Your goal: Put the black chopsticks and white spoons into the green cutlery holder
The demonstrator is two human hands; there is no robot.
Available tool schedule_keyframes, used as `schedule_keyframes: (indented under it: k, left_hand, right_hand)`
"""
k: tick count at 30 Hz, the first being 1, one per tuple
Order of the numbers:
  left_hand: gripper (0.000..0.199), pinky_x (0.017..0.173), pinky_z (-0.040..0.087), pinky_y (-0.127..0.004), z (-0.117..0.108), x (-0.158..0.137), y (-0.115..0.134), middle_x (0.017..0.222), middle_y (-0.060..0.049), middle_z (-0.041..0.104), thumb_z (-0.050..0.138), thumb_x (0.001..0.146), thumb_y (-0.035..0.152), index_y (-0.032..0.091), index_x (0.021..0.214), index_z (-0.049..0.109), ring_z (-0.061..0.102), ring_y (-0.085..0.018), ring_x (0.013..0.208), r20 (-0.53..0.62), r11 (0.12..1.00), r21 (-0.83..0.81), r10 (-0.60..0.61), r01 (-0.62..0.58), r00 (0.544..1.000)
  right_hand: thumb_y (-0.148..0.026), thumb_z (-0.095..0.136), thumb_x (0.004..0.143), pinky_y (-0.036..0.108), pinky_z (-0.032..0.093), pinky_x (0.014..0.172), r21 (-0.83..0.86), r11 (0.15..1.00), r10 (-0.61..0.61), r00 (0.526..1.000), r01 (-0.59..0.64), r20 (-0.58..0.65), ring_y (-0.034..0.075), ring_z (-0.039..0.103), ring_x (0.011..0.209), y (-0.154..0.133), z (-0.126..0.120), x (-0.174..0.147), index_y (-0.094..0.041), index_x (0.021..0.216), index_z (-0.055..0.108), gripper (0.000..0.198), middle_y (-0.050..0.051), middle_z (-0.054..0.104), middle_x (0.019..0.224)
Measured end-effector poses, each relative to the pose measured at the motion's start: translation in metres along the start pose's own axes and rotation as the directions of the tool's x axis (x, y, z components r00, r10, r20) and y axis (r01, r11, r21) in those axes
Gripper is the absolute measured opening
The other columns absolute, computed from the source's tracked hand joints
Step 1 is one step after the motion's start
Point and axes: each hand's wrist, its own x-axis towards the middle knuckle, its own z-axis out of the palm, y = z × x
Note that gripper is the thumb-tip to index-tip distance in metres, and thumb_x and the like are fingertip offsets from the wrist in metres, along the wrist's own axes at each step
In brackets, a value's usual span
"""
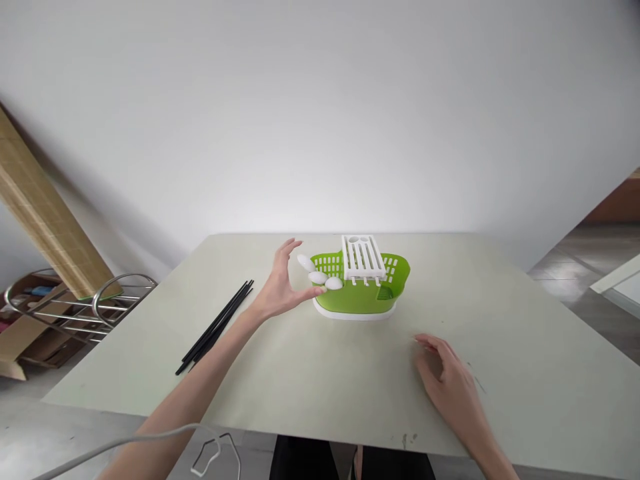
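A green slotted basket (353,299) with a white base stands on the table. Across its middle sits a white slatted rack (364,257) with small hooks on the front. Several white spoons, one of them a spoon (317,277) in the middle, lean out over the basket's left side, bowls outward. Beside them my left hand (283,283) is spread open, its thumb close to the lowest spoon; I cannot tell whether it touches. My right hand (445,373) rests at the table's front right, fingers loosely curved and apart, holding nothing. Black chopsticks (217,327) lie left of my left hand.
The pale table (350,387) backs onto a white wall. A metal rack (125,297) and a cardboard box (45,333) stand on the floor at the left, under a leaning long board (45,200). A grey cable (150,437) crosses my left forearm.
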Motion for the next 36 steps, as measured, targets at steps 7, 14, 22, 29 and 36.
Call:
schedule_keyframes:
  k: [7,14,22,29,36]
  left_hand:
    - [0.062,0.117,0.046,-0.049,0.011,0.035,0.021,0.157,-0.011,0.051,0.081,0.08,0.064,0.03,0.13,0.07,0.053,-0.034,0.142,0.187,0.992,0.092,0.07,-0.088,0.98]
    - [0.044,0.105,0.051,-0.047,0.011,0.041,0.02,0.129,-0.009,0.071,0.077,0.086,0.062,0.027,0.112,0.079,0.062,-0.032,0.124,0.283,0.941,0.226,0.185,-0.253,0.941]
    - [0.032,0.095,0.052,-0.041,0.012,0.045,0.011,0.117,-0.009,0.074,0.072,0.095,0.052,0.025,0.112,0.079,0.064,-0.027,0.113,0.283,0.923,0.181,0.283,-0.34,0.917]
    - [0.03,0.088,0.053,-0.037,0.017,0.054,-0.001,0.105,-0.008,0.077,0.073,0.094,0.051,0.024,0.104,0.081,0.067,-0.024,0.1,0.212,0.904,0.107,0.385,-0.413,0.898]
    - [0.036,0.07,0.049,-0.031,0.029,0.069,-0.014,0.081,-0.006,0.077,0.067,0.098,0.053,0.022,0.086,0.081,0.068,-0.02,0.078,0.013,0.935,0.135,0.328,-0.327,0.944]
  right_hand:
    - [-0.044,0.048,0.101,0.041,0.055,0.096,0.033,0.999,0.014,1.0,-0.014,0.02,0.026,0.067,0.119,-0.005,-0.001,0.001,-0.027,0.122,0.064,0.032,0.008,0.07,0.131]
    - [-0.043,0.047,0.102,0.04,0.054,0.096,0.033,0.999,0.018,0.999,-0.02,0.051,0.026,0.066,0.119,-0.007,-0.003,0.001,-0.027,0.122,0.065,0.032,0.009,0.07,0.133]
    - [-0.043,0.048,0.1,0.041,0.054,0.095,0.049,0.999,0.019,0.999,-0.021,0.05,0.026,0.067,0.117,-0.007,-0.004,0.001,-0.027,0.118,0.067,0.03,0.008,0.071,0.13]
    - [-0.044,0.049,0.099,0.038,0.055,0.089,0.062,0.998,0.021,0.998,-0.024,0.053,0.026,0.067,0.117,-0.009,-0.006,0.002,-0.027,0.117,0.068,0.03,0.008,0.072,0.128]
    - [-0.044,0.049,0.1,0.038,0.054,0.089,0.07,0.997,0.028,0.997,-0.034,0.073,0.026,0.066,0.116,-0.012,-0.007,0.002,-0.029,0.115,0.068,0.028,0.006,0.071,0.127]
